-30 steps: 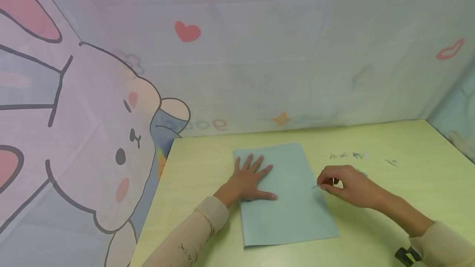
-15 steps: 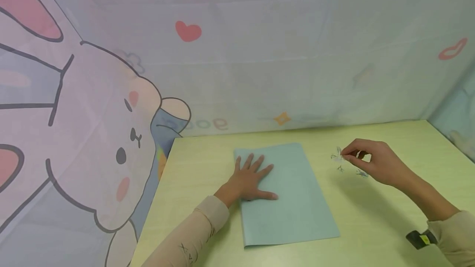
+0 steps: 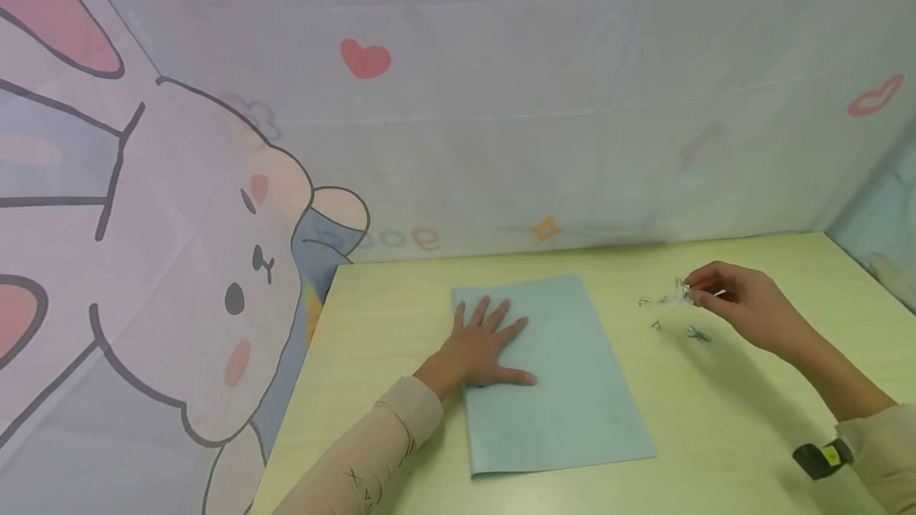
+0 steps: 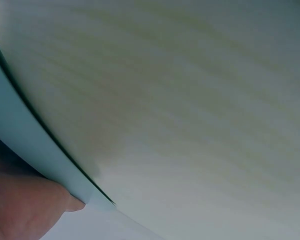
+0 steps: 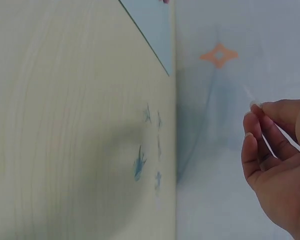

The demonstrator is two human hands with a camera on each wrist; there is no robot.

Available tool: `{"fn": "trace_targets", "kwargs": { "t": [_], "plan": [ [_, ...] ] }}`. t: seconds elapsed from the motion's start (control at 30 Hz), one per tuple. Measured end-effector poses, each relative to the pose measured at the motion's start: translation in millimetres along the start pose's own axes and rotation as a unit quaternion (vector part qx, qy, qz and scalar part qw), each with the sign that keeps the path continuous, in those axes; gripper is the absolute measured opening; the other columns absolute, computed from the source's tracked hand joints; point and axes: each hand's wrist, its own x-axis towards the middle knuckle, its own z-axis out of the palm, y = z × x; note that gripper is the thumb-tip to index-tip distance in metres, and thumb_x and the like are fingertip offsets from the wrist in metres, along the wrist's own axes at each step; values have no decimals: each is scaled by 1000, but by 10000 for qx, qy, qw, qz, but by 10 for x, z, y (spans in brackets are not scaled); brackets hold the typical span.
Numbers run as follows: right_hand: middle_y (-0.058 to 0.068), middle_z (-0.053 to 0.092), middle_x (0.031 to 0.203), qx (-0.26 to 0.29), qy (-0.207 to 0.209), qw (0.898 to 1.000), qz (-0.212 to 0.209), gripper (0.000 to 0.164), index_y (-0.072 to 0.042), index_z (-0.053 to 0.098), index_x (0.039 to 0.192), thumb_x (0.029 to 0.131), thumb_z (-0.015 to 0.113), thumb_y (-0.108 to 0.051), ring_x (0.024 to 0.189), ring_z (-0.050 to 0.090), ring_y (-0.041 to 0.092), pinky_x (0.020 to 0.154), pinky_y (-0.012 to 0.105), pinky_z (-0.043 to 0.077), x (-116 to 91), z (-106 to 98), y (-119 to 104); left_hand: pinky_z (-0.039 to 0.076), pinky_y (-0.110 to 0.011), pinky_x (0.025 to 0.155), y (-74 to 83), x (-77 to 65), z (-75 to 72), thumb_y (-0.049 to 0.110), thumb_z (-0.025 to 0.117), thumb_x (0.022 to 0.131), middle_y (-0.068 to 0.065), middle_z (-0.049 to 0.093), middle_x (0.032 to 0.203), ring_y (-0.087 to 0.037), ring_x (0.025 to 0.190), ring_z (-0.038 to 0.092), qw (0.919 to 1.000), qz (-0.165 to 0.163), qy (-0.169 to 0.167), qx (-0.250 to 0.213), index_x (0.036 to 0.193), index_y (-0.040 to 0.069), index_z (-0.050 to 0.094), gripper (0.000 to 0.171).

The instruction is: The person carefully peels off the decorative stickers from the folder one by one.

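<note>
A pale blue-green folded sheet or folder (image 3: 572, 412) lies flat on the table. My left hand (image 3: 478, 350) rests on its left side, fingers spread; the left wrist view catches only part of that hand (image 4: 27, 207) by the sheet's edge. My right hand (image 3: 747, 304), raised over the right of the table, pinches a small clear piece with a dark plant print (image 3: 678, 291) between thumb and forefinger. In the right wrist view the piece (image 5: 248, 93) appears as a thin see-through sliver above the fingertips. Beneath the hand lie several small plant-shaped cutouts (image 3: 699, 334).
The pale yellow-green table (image 3: 386, 340) ends at a hanging cloth backdrop (image 3: 572, 141) printed with hearts. On the left, a cloth with a big cartoon rabbit (image 3: 186, 276) hangs beside the table. A dark band with a yellow patch (image 3: 823, 458) sits by my right sleeve.
My right hand has moved from the sheet's right edge, up and right, to above the small cutouts, then slightly farther right. My left hand has stayed on the sheet.
</note>
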Motion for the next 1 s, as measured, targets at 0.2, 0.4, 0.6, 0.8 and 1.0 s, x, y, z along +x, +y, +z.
{"fn": "trace_targets", "kwargs": {
  "t": [0.2, 0.4, 0.6, 0.8, 1.0],
  "plan": [
    [3, 75, 104, 44, 24, 9993, 380, 18, -6, 72, 122, 106, 68, -15, 85, 69, 1, 70, 18, 53, -56, -97, 236, 1, -69, 125, -7, 14, 19, 95, 48, 83, -1, 6, 179, -35, 164, -1, 10000, 12, 46, 35, 170, 40, 19, 107],
    [2, 74, 102, -78, 101, 9971, 748, 22, -1, 69, 123, 106, 67, -14, 84, 66, -4, 68, 18, 52, -134, -138, 484, 1, -70, 125, -2, -5, -7, 95, 48, 84, -2, 7, 179, -36, 164, 0, 10000, 24, 38, -30, 170, 39, 20, 106],
    [13, 75, 102, -433, 34, 9923, 1158, 23, -2, 72, 118, 107, 67, -21, 82, 67, 5, 62, 26, 50, -236, -165, 655, 2, -70, 125, 4, -26, -29, 94, 48, 84, -3, 8, 179, -36, 164, 1, 10000, 46, 36, -33, 170, 39, 21, 106],
    [13, 77, 101, -714, -98, 9875, 1399, 24, -3, 75, 116, 107, 67, -23, 81, 65, 5, 63, 27, 50, -320, -158, 828, 2, -70, 125, 10, -34, -40, 94, 49, 84, -2, 8, 179, -36, 164, 1, 10000, 39, 44, -43, 170, 39, 21, 106],
    [15, 77, 101, -977, -280, 9832, 1516, 22, -1, 76, 113, 107, 67, -20, 84, 67, 16, 68, 34, 51, -354, -133, 922, 2, -70, 125, 8, -33, -29, 94, 49, 84, -2, 8, 179, -36, 164, 1, 9999, 61, 61, -76, 170, 38, 22, 106]
  ]
}}
